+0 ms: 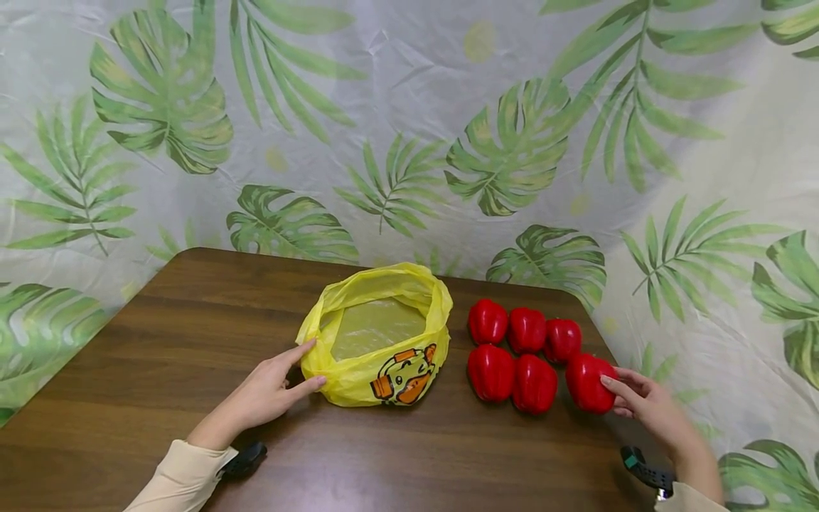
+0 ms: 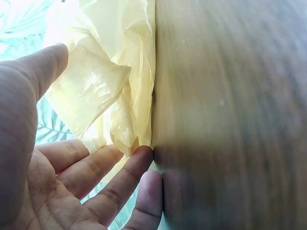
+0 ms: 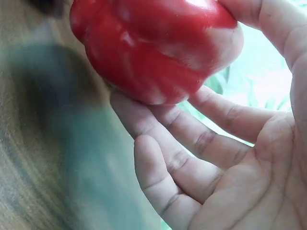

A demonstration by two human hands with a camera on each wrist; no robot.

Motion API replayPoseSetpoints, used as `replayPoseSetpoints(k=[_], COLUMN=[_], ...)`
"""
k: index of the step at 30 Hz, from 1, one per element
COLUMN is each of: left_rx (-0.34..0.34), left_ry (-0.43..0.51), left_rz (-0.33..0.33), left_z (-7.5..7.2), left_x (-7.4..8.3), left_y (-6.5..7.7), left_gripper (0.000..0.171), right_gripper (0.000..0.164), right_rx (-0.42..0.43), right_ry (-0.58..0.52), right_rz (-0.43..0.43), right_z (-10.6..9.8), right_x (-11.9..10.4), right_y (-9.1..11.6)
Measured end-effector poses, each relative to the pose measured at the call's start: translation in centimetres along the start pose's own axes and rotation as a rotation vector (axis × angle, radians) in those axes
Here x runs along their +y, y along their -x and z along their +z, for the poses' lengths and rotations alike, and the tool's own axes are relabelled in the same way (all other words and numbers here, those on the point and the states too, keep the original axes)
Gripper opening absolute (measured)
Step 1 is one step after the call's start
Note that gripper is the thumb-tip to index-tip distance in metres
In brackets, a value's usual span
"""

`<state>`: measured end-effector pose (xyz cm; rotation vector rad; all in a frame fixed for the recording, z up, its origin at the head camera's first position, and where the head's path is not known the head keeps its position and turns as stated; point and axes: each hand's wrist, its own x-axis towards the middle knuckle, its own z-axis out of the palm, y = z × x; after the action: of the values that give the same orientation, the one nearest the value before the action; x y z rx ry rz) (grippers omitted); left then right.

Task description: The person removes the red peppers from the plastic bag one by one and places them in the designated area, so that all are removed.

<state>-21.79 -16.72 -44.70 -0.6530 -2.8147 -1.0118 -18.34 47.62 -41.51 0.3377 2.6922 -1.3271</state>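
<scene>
A yellow plastic bag [image 1: 384, 334] with an orange and black cartoon print stands on the table with its mouth spread wide. Beside its left side is my left hand [image 1: 271, 387], thumb and fingertips touching the bag; in the left wrist view the fingers [image 2: 122, 182] are fairly straight against the crumpled plastic [image 2: 96, 91]. My right hand [image 1: 652, 405] grips a red bell pepper [image 1: 590, 384] between thumb and fingers at the table's right side. The right wrist view shows the pepper [image 3: 153, 48] raised off the wood. Several more red bell peppers [image 1: 490, 373] stand in two rows right of the bag.
The dark brown wooden table [image 1: 358, 462] has a rounded corner at the back left. A leaf-patterned cloth [image 1: 409, 142] hangs behind it and along its right side. Each wrist wears a black camera strap [image 1: 646, 473].
</scene>
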Motion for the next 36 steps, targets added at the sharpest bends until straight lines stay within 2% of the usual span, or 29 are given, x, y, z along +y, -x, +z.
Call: replayPoseSetpoints(k=[13,25,36], left_rx=[0.013,0.008,0.012], left_ry=[-0.007,-0.009,-0.014], left_rz=[0.006,0.011,0.005], left_z=[0.2,0.0,0.1], left_x=[-0.2,0.0,0.0], left_y=[0.1,0.1,0.0], left_gripper=[0.076,0.075,0.075], right_gripper=[0.083,0.079,0.080], right_rx=[-0.013,-0.026,-0.069], right_ry=[0.065,0.073,0.073], right_rz=[0.015,0.003,-0.048], right_z=[0.7,1.3,2.1], right_x=[0.6,0.4,0.1], right_y=[-0.5,-1.3,-1.9])
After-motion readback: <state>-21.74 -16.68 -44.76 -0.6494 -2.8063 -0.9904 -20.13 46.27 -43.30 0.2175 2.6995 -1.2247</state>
